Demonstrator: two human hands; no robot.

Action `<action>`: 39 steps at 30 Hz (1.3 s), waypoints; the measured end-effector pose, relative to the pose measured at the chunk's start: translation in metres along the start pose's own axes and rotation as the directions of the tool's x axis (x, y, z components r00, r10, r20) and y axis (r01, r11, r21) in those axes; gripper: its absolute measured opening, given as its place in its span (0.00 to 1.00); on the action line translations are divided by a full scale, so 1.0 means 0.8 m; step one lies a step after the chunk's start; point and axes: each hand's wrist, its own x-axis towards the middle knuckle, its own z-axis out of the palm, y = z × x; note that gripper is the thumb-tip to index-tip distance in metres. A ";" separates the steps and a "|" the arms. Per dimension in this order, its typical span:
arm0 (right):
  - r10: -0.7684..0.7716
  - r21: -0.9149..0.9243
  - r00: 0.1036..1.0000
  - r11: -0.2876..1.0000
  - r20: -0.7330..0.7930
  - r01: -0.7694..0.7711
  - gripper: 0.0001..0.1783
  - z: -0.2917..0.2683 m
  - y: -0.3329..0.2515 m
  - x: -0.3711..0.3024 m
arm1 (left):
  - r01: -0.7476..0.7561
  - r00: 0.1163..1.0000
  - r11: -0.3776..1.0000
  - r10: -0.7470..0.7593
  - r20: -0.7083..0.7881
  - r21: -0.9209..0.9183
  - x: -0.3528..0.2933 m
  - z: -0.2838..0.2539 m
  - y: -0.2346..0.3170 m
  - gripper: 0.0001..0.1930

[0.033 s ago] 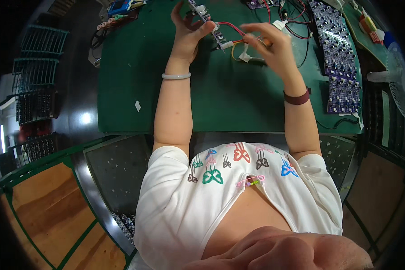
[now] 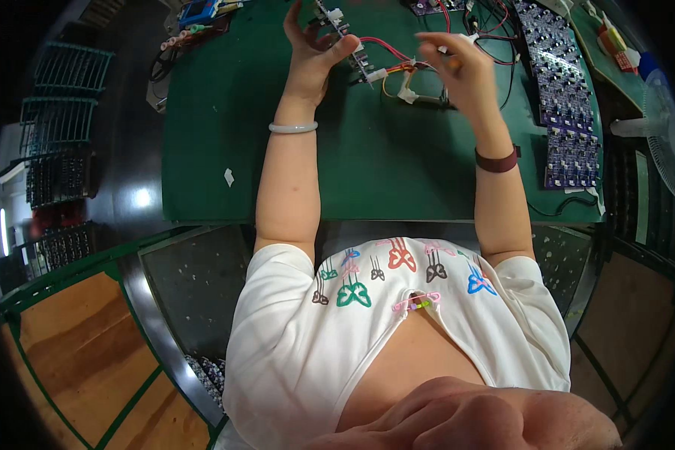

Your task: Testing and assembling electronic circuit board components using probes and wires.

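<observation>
My left hand (image 2: 311, 60) grips a narrow circuit board (image 2: 345, 37) by its edges, thumb on the near side, the board tilted above the table. Red wires (image 2: 386, 46) run from the board toward the right, and a white connector (image 2: 377, 75) sits at its lower end with red and yellow leads. Just right of these leads is my right hand (image 2: 465, 67), its fingers curled and partly blurred. Something small and orange shows inside its fingers; its kind cannot be made out. A cable bundle wrapped in white tape (image 2: 407, 95) lies below the leads.
Rows of purple circuit boards (image 2: 574, 157) line the right side of the green table (image 2: 225, 142). More red and black cables (image 2: 495, 45) tangle at the back right. A white paper scrap (image 2: 229, 177) lies at left, tools (image 2: 184, 37) at the back left. A fan (image 2: 656, 127) stands right.
My right hand has shifted slightly right, away from the board's leads, uncovering more of them. My left hand and the board stay nearly in place.
</observation>
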 end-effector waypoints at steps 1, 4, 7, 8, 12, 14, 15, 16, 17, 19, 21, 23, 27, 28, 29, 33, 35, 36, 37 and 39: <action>0.014 -0.129 0.996 0.991 -0.085 -0.025 0.12 -0.003 0.029 0.000 | 0.001 1.000 1.000 -0.001 -0.002 -0.004 -0.003 0.005 0.008 0.54; 0.134 -0.437 0.979 0.879 -0.156 -0.190 0.15 -0.019 0.084 -0.005 | 0.232 0.970 0.972 -0.228 -0.079 0.037 -0.008 0.029 0.039 0.55; 0.195 -0.462 0.975 0.859 -0.105 -0.222 0.17 -0.012 0.109 -0.002 | 0.261 0.960 0.963 -0.251 -0.125 0.072 -0.002 0.025 0.026 0.56; 0.190 -0.463 0.980 0.865 -0.059 -0.196 0.18 -0.005 0.117 -0.001 | 0.170 0.982 0.977 -0.157 -0.102 0.130 0.003 0.010 0.005 0.56; 0.208 -0.444 0.978 0.878 0.022 -0.177 0.14 0.002 0.126 0.002 | 0.102 0.988 0.978 -0.079 -0.129 0.181 0.003 0.017 0.000 0.57; 0.221 -0.472 0.975 0.864 0.040 -0.177 0.13 0.004 0.125 0.005 | 0.085 0.991 0.976 -0.062 -0.121 0.200 0.005 0.016 0.000 0.58; 0.235 -0.500 0.972 0.844 0.018 -0.195 0.11 0.006 0.121 0.005 | 0.073 0.993 0.973 -0.050 -0.107 0.221 0.006 0.015 0.000 0.58; 0.248 -0.527 0.969 0.822 -0.005 -0.213 0.10 0.007 0.118 0.005 | 0.032 0.993 0.967 -0.003 -0.116 0.252 0.007 0.015 -0.002 0.60; 0.243 -0.528 0.970 0.824 0.000 -0.206 0.10 0.008 0.120 0.005 | 0.029 0.993 0.968 0.001 -0.121 0.250 0.007 0.015 -0.004 0.60; 0.224 -0.505 0.975 0.840 -0.014 -0.200 0.11 0.006 0.123 0.005 | -0.079 0.990 0.954 0.110 -0.093 0.288 0.006 0.015 -0.009 0.60; 0.144 -0.441 0.987 0.883 -0.069 -0.160 0.11 0.006 0.090 0.007 | -0.085 0.989 0.951 0.117 -0.093 0.297 0.006 0.013 -0.009 0.60; 0.067 -0.376 0.990 0.920 -0.127 -0.111 0.12 0.009 0.049 0.005 | -0.092 0.988 0.947 0.126 -0.093 0.307 0.006 0.012 -0.010 0.60; -0.319 -0.071 0.943 0.947 -0.094 0.313 0.14 0.032 -0.007 -0.008 | -0.123 0.967 0.892 0.205 -0.147 0.435 0.006 0.020 -0.010 0.61; -0.435 0.022 0.897 0.899 -0.079 0.437 0.14 0.037 -0.013 -0.014 | -0.034 0.986 0.920 0.095 -0.140 0.390 0.006 0.029 0.001 0.61; -0.439 0.026 0.895 0.897 -0.077 0.442 0.14 0.041 -0.021 -0.018 | 0.055 0.991 0.935 -0.009 -0.131 0.351 0.005 0.033 0.011 0.62; -0.441 -0.091 0.894 0.890 0.078 0.447 0.15 0.057 -0.038 -0.024 | -0.158 0.909 0.600 0.399 -0.122 0.784 0.010 -0.004 -0.037 0.64; -0.425 -0.188 0.896 0.877 0.126 0.442 0.14 0.056 -0.036 -0.026 | -0.092 0.950 0.748 0.263 -0.166 0.657 0.007 0.010 -0.030 0.63; -0.428 -0.186 0.895 0.876 0.128 0.445 0.14 0.057 -0.035 -0.026 | -0.009 0.975 0.857 0.122 -0.186 0.515 0.001 0.019 -0.019 0.62; -0.425 -0.186 0.896 0.878 0.127 0.442 0.13 0.057 -0.034 -0.026 | -0.010 0.974 0.857 0.124 -0.188 0.515 -0.005 0.023 -0.017 0.62; -0.424 -0.184 0.897 0.878 0.127 0.442 0.13 0.058 -0.033 -0.026 | -0.234 0.953 0.961 0.256 -0.160 0.147 -0.012 0.027 -0.014 0.55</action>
